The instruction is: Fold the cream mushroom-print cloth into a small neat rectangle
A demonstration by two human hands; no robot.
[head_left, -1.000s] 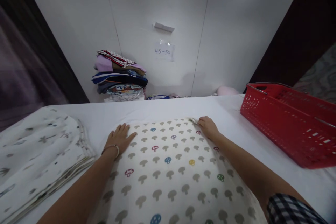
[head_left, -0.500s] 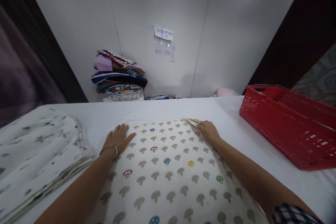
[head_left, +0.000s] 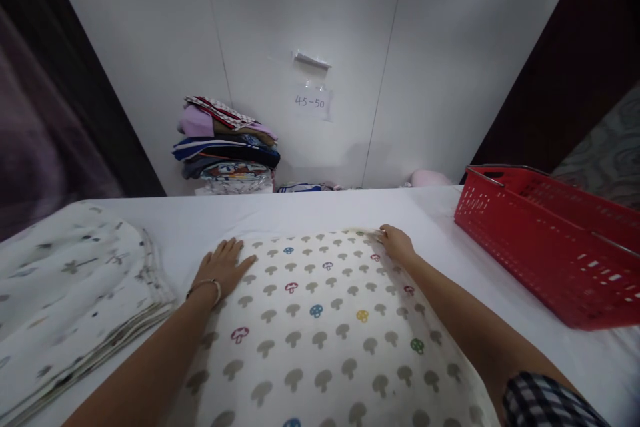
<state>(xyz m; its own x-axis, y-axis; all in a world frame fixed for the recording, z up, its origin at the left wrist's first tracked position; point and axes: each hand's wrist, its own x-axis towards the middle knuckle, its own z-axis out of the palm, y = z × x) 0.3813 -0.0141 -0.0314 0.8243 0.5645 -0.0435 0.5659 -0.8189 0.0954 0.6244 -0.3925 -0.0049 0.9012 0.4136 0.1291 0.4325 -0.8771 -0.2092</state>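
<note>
A cream cloth with a mushroom print lies spread on the white table in front of me, its near part running out of view at the bottom. Flat on its far left corner rests my left hand, fingers apart, a bracelet at the wrist. At the far right corner my right hand pinches the cloth's edge between thumb and fingers. To the left of my left arm is a folded stack of white printed cloth, its layers showing along the near right edge.
A red perforated basket with metal handles stands on the table at the right. Behind the table, a pile of folded clothes leans by the wall. Two paper notes are taped there, the lower one reading 45-50.
The cloth's far right corner, folded up before, now lies straighter, with my right hand slightly farther out on it. My left hand has stayed nearly still. The upper wall note has flapped upward.
</note>
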